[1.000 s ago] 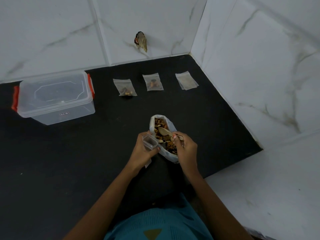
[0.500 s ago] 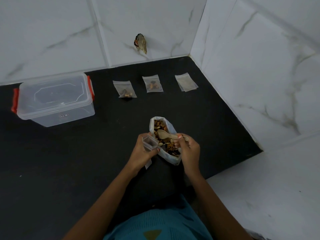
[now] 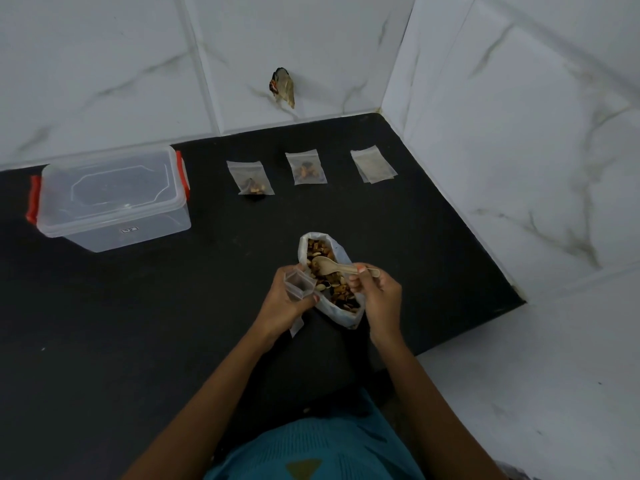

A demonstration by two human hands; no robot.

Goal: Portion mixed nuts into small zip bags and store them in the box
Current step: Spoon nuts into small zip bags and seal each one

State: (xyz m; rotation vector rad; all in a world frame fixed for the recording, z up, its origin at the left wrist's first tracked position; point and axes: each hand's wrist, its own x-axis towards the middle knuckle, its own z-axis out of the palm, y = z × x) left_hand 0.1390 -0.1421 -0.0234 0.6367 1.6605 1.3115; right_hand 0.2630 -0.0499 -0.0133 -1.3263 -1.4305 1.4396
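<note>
Left hand was curled round a small zip bag, holding its mouth open just beside the nut bag; fingers hid most of the zip bag, one lower corner stuck out under the palm; couldn't tell if anything was in it. Right hand pinched the handle of a pale spoon between thumb and fingertips, other fingers curled in; handle tip poked out past the thumb; spoon bowl sat over the mixed nuts, load not discernible. Nut bag lay open on the black counter between both hands, its near-right edge partly covered by the right hand. Clear box sat far left near the back wall, well apart from the hands, lid on, red clips at both ends; front label too small to read; contents hard to judge through the plastic. Two filled zip bags lay flat in a row near the back wall; to their right a stack of empty bags, count unclear. Dark object on the tiled wall: couldn't identify. Teal garment was cut off by the bottom edge.
</note>
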